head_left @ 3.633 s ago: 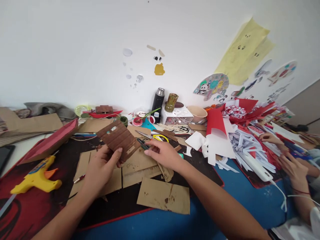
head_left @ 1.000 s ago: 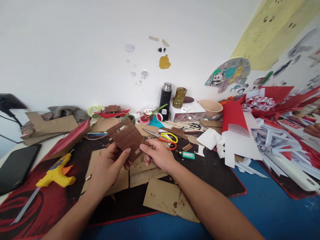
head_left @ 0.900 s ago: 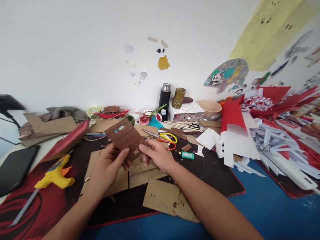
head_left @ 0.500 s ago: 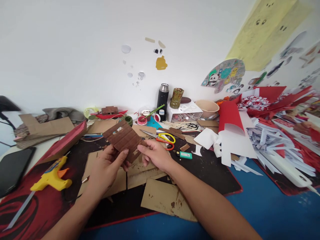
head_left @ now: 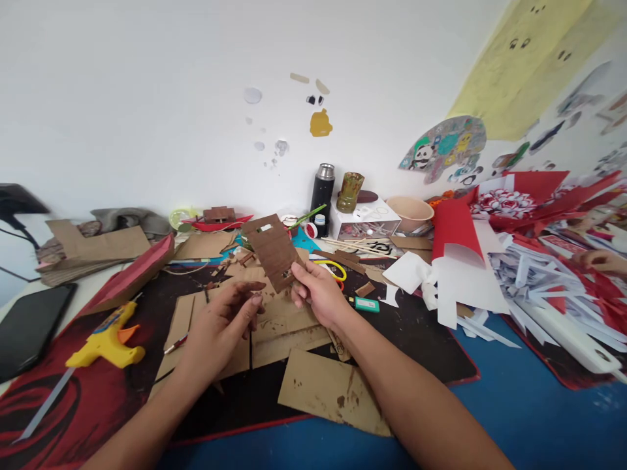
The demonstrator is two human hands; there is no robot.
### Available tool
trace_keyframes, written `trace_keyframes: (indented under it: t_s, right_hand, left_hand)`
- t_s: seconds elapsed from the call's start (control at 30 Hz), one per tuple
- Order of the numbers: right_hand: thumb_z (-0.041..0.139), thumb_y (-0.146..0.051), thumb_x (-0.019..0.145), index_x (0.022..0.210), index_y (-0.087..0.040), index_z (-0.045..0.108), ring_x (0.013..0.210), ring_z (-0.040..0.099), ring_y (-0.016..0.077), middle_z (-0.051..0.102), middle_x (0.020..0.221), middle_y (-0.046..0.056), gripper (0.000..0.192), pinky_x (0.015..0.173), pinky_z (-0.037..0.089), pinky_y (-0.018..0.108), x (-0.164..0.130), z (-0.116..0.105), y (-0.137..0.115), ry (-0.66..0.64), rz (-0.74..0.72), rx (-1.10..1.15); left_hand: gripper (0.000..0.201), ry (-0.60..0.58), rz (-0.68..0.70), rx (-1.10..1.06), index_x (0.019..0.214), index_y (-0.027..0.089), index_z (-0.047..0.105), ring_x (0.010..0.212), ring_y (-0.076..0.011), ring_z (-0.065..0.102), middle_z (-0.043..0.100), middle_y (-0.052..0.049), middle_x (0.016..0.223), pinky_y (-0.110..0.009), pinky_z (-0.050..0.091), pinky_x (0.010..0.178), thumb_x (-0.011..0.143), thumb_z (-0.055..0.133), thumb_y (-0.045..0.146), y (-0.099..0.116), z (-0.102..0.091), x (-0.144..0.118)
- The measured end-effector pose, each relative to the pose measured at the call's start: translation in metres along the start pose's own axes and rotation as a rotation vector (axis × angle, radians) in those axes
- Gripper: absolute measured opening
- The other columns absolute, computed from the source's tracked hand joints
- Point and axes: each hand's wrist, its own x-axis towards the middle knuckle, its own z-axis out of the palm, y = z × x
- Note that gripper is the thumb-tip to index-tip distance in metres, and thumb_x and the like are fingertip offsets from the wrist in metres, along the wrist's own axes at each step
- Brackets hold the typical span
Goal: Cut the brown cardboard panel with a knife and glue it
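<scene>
A brown-painted cardboard panel [head_left: 274, 251] with small cut-out slots is tilted up above the mat, pinched at its lower right corner by my right hand [head_left: 316, 287]. My left hand [head_left: 225, 320] is apart from the panel, to its lower left, its fingers loosely curled and spread with nothing seen in them. Under both hands lie flat cardboard sheets [head_left: 289, 326]. Scissors with yellow and red handles [head_left: 336, 267] are partly hidden behind the panel and my right hand. A green lighter [head_left: 366, 304] rests to the right.
A yellow glue gun [head_left: 108, 339] and a black phone [head_left: 36, 329] lie at the left. Behind stand a black thermos [head_left: 323, 196], a white box [head_left: 365, 219] and a bowl [head_left: 410, 212]. Paper strips [head_left: 533, 267] heap up at the right, where another person's hand [head_left: 607, 261] shows.
My left hand has let go of the panel and drawn slightly away. My right hand now holds the panel alone, turned more upright and shifted right. Another person's hand is more visible at the right.
</scene>
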Motion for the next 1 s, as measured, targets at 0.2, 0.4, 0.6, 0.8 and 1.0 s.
trace_keyframes:
  t_s: [0.2, 0.4, 0.6, 0.8, 1.0]
  right_hand:
    - [0.091, -0.075, 0.082, 0.088, -0.025, 0.059, 0.043, 0.046, 0.0104, 0.044, 0.052, -0.013, 0.059, 0.048, 0.034, 0.027, -0.002, 0.002, 0.000, -0.042, 0.008, 0.028]
    - [0.089, -0.077, 0.083, 0.090, -0.025, 0.062, 0.043, 0.048, 0.0114, 0.044, 0.053, -0.013, 0.059, 0.050, 0.038, 0.028, -0.006, 0.003, 0.002, -0.109, 0.016, -0.080]
    - [0.084, -0.078, 0.088, 0.089, -0.024, 0.062, 0.044, 0.054, 0.0119, 0.048, 0.052, -0.013, 0.059, 0.053, 0.042, 0.028, -0.008, 0.002, 0.008, -0.158, 0.057, -0.216]
    - [0.086, -0.081, 0.083, 0.096, -0.023, 0.065, 0.045, 0.055, 0.0128, 0.058, 0.056, -0.010, 0.063, 0.051, 0.043, 0.028, -0.008, 0.004, 0.007, -0.138, 0.078, -0.142]
    - [0.090, -0.081, 0.078, 0.088, -0.024, 0.062, 0.046, 0.056, 0.0134, 0.059, 0.056, -0.008, 0.065, 0.052, 0.043, 0.028, -0.008, 0.007, 0.007, -0.102, 0.065, -0.113]
  left_hand:
    - [0.051, -0.073, -0.042, -0.026, 0.113, 0.021, 0.078, 0.059, -0.0168, 0.065, 0.075, -0.004, 0.081, -0.030, 0.055, 0.052, 0.096, 0.069, 0.068, 0.002, 0.002, 0.000]
    - [0.052, -0.001, -0.071, -0.151, 0.094, 0.022, 0.071, 0.054, -0.0165, 0.063, 0.070, -0.001, 0.069, -0.028, 0.049, 0.047, 0.088, 0.078, 0.073, 0.009, 0.000, 0.002]
    - [0.049, 0.153, -0.101, -0.215, 0.081, 0.024, 0.059, 0.049, -0.0117, 0.053, 0.059, 0.004, 0.061, -0.024, 0.041, 0.046, 0.091, 0.076, 0.069, 0.010, -0.013, 0.011]
    - [0.042, 0.176, -0.126, -0.249, 0.080, 0.025, 0.059, 0.045, -0.0143, 0.056, 0.062, 0.003, 0.059, -0.026, 0.041, 0.041, 0.089, 0.078, 0.062, 0.008, -0.014, 0.011]
    - [0.045, 0.170, -0.085, -0.193, 0.081, 0.021, 0.067, 0.049, -0.0167, 0.062, 0.071, -0.003, 0.065, -0.029, 0.046, 0.045, 0.087, 0.083, 0.063, 0.015, -0.020, 0.011]
